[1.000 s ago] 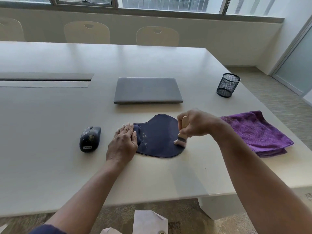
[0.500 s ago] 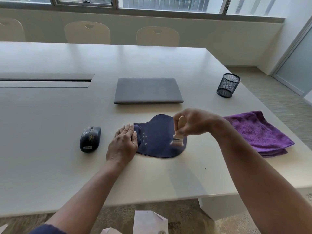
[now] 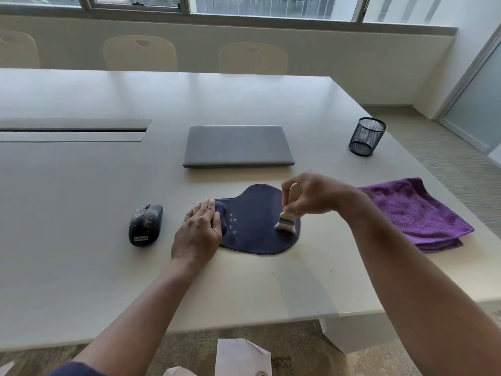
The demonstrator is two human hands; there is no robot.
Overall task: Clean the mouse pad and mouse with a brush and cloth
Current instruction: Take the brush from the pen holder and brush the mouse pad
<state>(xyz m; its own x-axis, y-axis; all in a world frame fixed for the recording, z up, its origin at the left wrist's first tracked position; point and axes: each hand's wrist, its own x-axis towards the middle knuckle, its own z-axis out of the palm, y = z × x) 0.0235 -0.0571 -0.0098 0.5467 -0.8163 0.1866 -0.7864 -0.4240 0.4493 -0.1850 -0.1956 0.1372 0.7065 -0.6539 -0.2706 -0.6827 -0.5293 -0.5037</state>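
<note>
On mouse pad (image 3: pixel 254 226): brush (image 3: pixel 288 213) near-upright, bristles down, right hand (image 3: pixel 311 196) gripping handle; left hand (image 3: pixel 199 230) flat.

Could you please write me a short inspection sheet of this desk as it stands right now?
Surface: pale table, a few dark specks near the front edge.
Job's things: pad with pale crumbs; mouse left of it, dusty; brush bristles on the pad; cloth folded, right.
Clutter: closed laptop; mesh cup.
Hands: left hand flat on the pad's left end; right hand grips the brush.
Cables: nothing seen.
Surroundings: chairs beyond the table, windows, carpet.
</note>
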